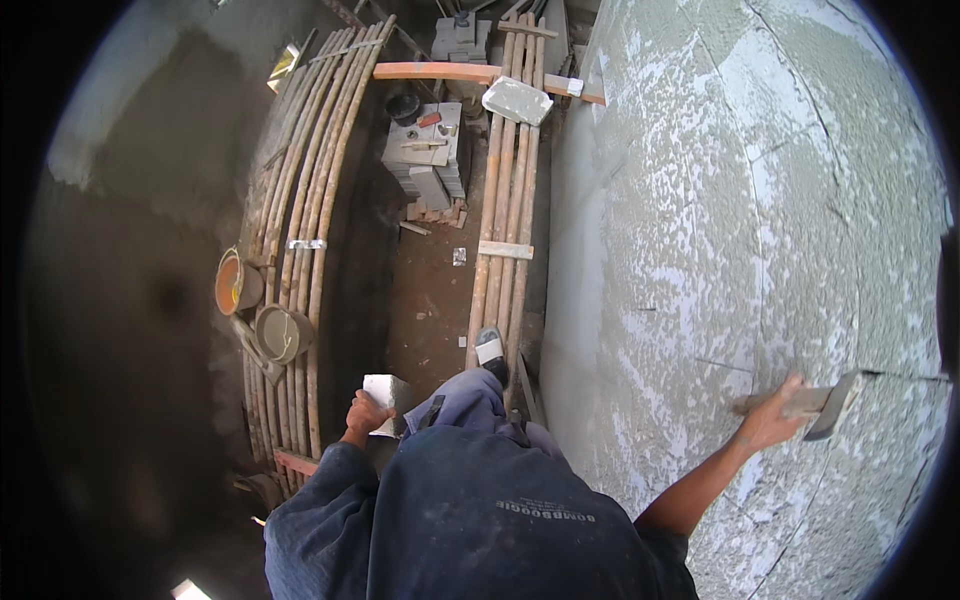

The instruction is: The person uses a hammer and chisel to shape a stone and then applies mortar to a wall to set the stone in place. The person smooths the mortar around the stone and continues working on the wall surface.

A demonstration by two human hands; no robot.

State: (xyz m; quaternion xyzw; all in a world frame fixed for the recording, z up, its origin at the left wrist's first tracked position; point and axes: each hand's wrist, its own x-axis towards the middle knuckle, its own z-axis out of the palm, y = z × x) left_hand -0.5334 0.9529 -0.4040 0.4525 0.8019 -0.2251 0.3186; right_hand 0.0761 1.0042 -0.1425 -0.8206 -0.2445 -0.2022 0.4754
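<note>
A hand tool [832, 408], with a short handle and a broad, flat metal head, is held before the rough grey wall [690, 240]; whether its head touches the wall cannot be told. The right hand [772, 420], its arm stretched out along the wall, is closed around the handle. The left hand [366, 413], on the side of the body away from the wall, grips a white block [390, 388]. Beside the wall runs a walkway of poles [495, 205], on which rests 1 foot in a sandal [489, 349] with a white strap; a pale slab [517, 101] lies across it near an orange beam [435, 71] that reaches toward the wall. Farther from the wall, a stack of pale blocks [455, 150] bears a red brick [429, 119]. Farthest from the wall, a 2nd set of poles [328, 180] carries a grey bucket [278, 336] and, beyond it, an orange bucket [230, 284].
</note>
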